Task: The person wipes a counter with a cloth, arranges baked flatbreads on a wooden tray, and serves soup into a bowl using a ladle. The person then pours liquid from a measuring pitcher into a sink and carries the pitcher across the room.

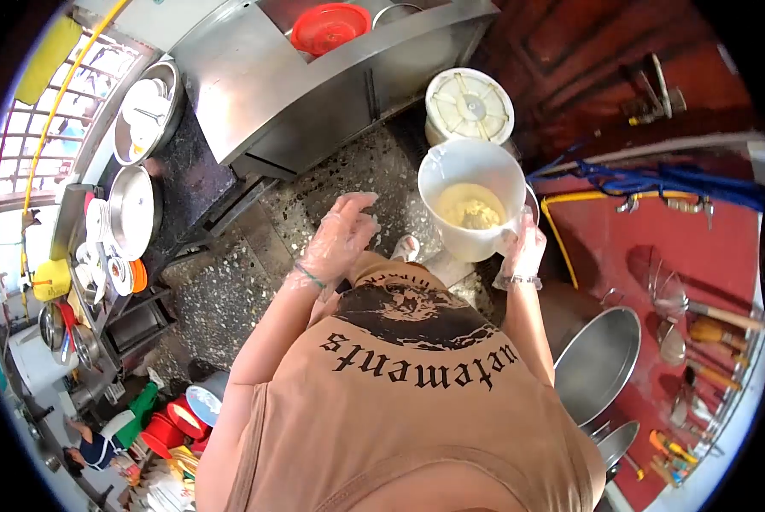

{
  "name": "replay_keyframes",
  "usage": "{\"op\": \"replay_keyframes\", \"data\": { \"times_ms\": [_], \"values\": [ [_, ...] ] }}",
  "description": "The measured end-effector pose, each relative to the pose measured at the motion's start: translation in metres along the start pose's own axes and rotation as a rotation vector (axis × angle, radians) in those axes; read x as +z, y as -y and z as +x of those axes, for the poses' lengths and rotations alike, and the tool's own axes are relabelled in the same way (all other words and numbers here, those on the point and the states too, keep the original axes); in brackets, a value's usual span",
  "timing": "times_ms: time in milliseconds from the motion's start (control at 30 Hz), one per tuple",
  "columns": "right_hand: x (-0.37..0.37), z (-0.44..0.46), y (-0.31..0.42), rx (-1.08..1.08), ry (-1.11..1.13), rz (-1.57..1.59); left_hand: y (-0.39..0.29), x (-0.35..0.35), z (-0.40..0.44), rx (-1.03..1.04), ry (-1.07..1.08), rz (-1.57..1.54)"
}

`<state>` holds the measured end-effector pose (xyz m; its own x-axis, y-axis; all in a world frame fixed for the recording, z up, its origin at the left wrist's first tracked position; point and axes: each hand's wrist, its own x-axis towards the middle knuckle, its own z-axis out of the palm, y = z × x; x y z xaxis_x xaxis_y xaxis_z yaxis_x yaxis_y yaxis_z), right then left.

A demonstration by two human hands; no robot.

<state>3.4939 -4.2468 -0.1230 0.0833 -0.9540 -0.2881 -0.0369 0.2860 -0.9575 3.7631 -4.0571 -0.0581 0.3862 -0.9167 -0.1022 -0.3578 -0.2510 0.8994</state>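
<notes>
My right hand [523, 252], in a clear plastic glove, grips the handle side of a large translucent white jug [434, 166]. Pale yellow contents [470, 206] cover the bottom of the jug; whether they are liquid or a batter I cannot tell. The jug is held in front of me over the floor, its mouth facing up toward me. My left hand [340, 239], also gloved, is raised in front of my body with its fingers apart and nothing in it. A gap separates it from the jug.
A lidded white bucket [470, 104] stands beyond the jug. Ahead is a steel counter [254, 94] with a red basin [329, 27]. Bowls and plates [132, 209] line the left side. Large pots [600, 363] and hanging utensils [673, 341] are at right. Another person [101, 450] is at lower left.
</notes>
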Motion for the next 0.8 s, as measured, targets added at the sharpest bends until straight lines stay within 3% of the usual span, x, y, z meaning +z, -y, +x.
{"op": "replay_keyframes", "data": {
  "times_ms": [133, 267, 333, 533, 800],
  "values": [
    [0.08, 0.055, 0.057, -0.049, 0.093, 0.033, 0.012, -0.017, 0.048, -0.001, 0.009, -0.012],
    [0.172, 0.123, 0.114, -0.17, 0.208, -0.215, 0.038, -0.053, 0.102, -0.005, 0.049, -0.146],
    [0.225, 0.15, 0.136, -0.399, 0.285, -0.281, 0.048, -0.081, 0.132, -0.026, 0.044, -0.157],
    [0.365, 0.236, 0.203, -0.409, 0.393, -0.56, 0.091, -0.176, 0.225, -0.061, -0.006, -0.156],
    [0.476, 0.328, 0.253, -0.399, 0.495, -0.93, 0.124, -0.25, 0.287, -0.204, -0.066, -0.248]
  ]
}}
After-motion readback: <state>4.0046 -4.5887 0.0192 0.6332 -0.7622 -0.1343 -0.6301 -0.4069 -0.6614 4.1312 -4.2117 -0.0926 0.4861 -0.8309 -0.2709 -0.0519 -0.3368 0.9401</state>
